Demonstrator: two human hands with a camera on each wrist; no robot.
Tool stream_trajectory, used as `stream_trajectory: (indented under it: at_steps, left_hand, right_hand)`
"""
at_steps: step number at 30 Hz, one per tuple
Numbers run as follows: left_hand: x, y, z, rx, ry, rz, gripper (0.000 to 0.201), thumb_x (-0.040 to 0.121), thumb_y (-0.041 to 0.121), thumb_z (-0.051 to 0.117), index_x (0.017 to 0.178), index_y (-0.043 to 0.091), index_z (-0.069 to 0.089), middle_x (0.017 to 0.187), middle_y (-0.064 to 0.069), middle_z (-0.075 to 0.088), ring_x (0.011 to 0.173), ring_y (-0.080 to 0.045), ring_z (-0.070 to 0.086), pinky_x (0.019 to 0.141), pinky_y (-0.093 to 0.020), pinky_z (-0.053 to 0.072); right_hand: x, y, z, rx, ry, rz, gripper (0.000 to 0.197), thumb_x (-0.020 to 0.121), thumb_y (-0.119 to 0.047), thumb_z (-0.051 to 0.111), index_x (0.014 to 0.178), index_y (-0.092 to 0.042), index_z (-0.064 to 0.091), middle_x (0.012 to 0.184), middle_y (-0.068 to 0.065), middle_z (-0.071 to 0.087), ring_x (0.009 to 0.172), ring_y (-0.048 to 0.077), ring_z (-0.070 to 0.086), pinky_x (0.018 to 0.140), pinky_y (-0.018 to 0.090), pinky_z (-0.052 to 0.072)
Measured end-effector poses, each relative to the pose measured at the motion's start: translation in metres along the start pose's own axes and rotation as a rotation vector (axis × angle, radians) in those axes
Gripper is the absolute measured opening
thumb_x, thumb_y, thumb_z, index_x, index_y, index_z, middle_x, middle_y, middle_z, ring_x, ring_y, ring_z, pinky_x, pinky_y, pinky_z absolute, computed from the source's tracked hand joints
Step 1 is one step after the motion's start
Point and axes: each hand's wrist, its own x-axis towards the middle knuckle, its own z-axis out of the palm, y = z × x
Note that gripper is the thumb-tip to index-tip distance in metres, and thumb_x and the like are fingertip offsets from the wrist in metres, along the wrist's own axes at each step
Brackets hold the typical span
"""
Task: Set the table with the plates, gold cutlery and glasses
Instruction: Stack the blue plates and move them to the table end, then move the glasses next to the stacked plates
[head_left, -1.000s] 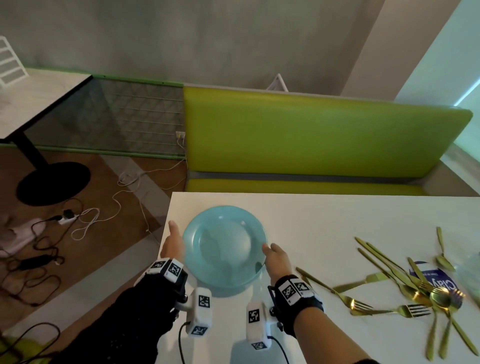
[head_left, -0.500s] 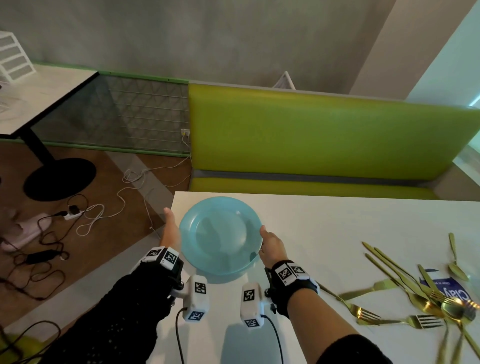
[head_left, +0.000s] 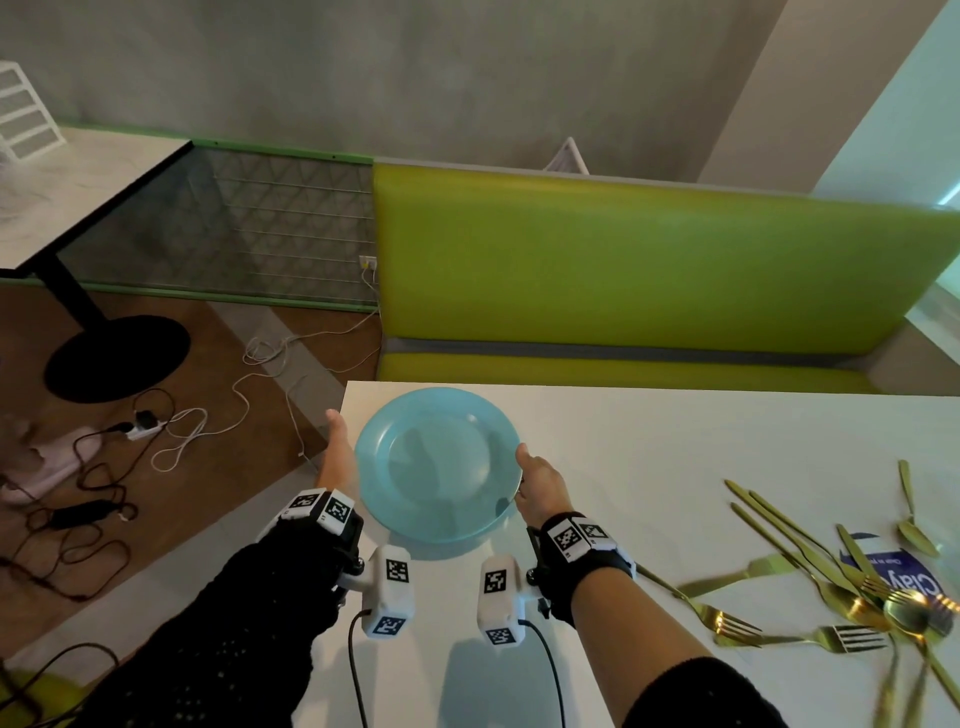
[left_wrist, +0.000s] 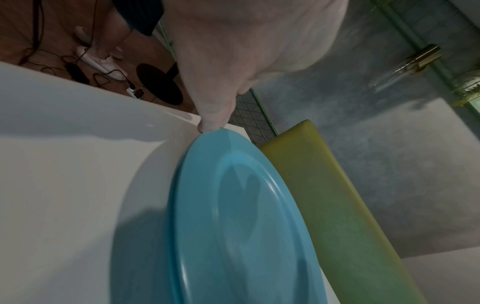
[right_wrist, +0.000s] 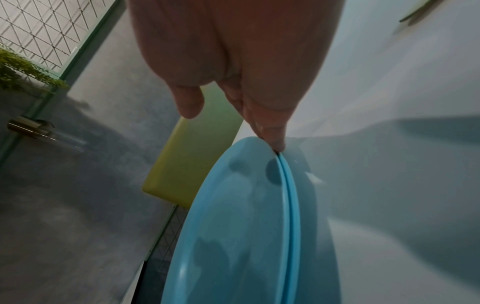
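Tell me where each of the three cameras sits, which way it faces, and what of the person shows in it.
Head: worn high, looks forward and down at the white table; both forearms, left hand and right hand show.
Left wrist: looks along the left hand at the blue plates.
Right wrist: looks along the right hand; its fingers touch two stacked rims.
Shared: the plates and green bench.
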Motion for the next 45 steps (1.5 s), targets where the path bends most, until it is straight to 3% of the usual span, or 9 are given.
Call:
stream_trajectory:
  at_steps: [4,6,9,13,17,31,38,43,45]
  left_hand:
    - [-0.007,-0.001,0.003,0.032,0.014,0.032,0.081,0.083,0.078,0.021,0.127,0.02,0.056,0.122,-0.015,0.062,0.105,-0.032,0.061,0.083,-0.039,0.049]
    - [-0.008,-0.001,0.004,0.09,0.021,0.039,0.076,0.087,0.073,0.019,0.119,0.015,0.056,0.106,-0.015,0.064,0.094,-0.032,0.061,0.074,-0.036,0.048]
    - [-0.01,-0.001,0.009,0.31,0.153,0.119,0.076,0.093,0.065,0.019,0.134,0.007,0.046,0.129,-0.016,0.056,0.122,-0.037,0.051,0.098,-0.041,0.041]
    - [-0.019,-0.007,0.019,0.937,0.45,0.305,0.053,0.097,0.038,0.035,0.123,-0.003,0.057,0.128,-0.027,0.055,0.122,-0.04,0.049,0.105,-0.04,0.032]
    - [-0.039,-0.034,0.075,1.137,0.329,0.451,0.031,0.093,0.01,0.041,0.104,-0.004,0.067,0.111,-0.028,0.063,0.107,-0.041,0.057,0.098,-0.04,0.034]
    - [-0.161,-0.198,0.316,1.158,-0.51,0.514,0.034,0.09,0.031,0.058,0.114,0.008,0.057,0.116,-0.011,0.063,0.111,-0.029,0.056,0.095,-0.034,0.042]
    - [-0.162,-0.286,0.416,1.342,-0.662,0.471,0.059,0.081,0.037,0.069,0.128,0.011,0.044,0.12,-0.007,0.059,0.107,-0.022,0.056,0.09,-0.03,0.046]
    - [-0.143,-0.346,0.47,1.445,-0.676,0.448,0.078,0.074,0.036,0.076,0.135,0.008,0.037,0.135,-0.011,0.05,0.124,-0.027,0.049,0.099,-0.033,0.041]
    - [-0.132,-0.366,0.486,1.464,-0.656,0.437,0.088,0.068,0.038,0.079,0.138,0.009,0.035,0.137,-0.012,0.047,0.127,-0.028,0.044,0.101,-0.033,0.04]
  right_hand:
    - [-0.004,-0.002,-0.003,-0.057,0.014,-0.006,0.023,0.1,-0.037,0.036,0.103,-0.015,0.038,0.094,-0.001,0.05,0.082,0.012,0.049,0.066,0.012,0.043]
    - [-0.006,-0.002,-0.003,-0.047,0.0,0.006,0.022,0.099,-0.038,0.037,0.105,-0.017,0.035,0.092,-0.004,0.048,0.079,0.009,0.048,0.075,0.01,0.045]
    - [-0.016,-0.002,-0.01,0.03,-0.039,0.025,0.025,0.096,-0.038,0.046,0.108,-0.021,0.033,0.106,-0.001,0.042,0.096,0.017,0.043,0.097,0.034,0.042]
    - [-0.048,-0.004,-0.044,0.202,-0.019,0.033,0.004,0.097,-0.022,0.048,0.095,-0.018,0.047,0.08,-0.001,0.045,0.069,0.014,0.046,0.064,0.024,0.038]
    - [-0.097,0.004,-0.11,0.261,0.126,0.01,0.011,0.097,-0.011,0.047,0.091,-0.011,0.057,0.074,0.007,0.054,0.059,0.018,0.052,0.056,0.027,0.046]
    - [-0.219,0.09,-0.383,0.315,0.807,0.016,0.014,0.096,-0.009,0.048,0.1,-0.01,0.061,0.077,0.006,0.063,0.057,0.019,0.053,0.054,0.027,0.045]
    - [-0.21,0.136,-0.476,0.309,1.047,0.114,0.018,0.091,-0.005,0.047,0.1,-0.012,0.061,0.075,0.004,0.061,0.058,0.02,0.055,0.055,0.029,0.048]
    - [-0.197,0.173,-0.521,0.247,1.257,0.302,0.02,0.075,-0.017,0.045,0.081,-0.022,0.063,0.074,0.008,0.063,0.069,0.03,0.061,0.07,0.034,0.053]
    - [-0.193,0.186,-0.536,0.283,1.29,0.371,0.023,0.079,-0.015,0.048,0.095,-0.024,0.061,0.09,0.009,0.066,0.085,0.033,0.064,0.081,0.037,0.054]
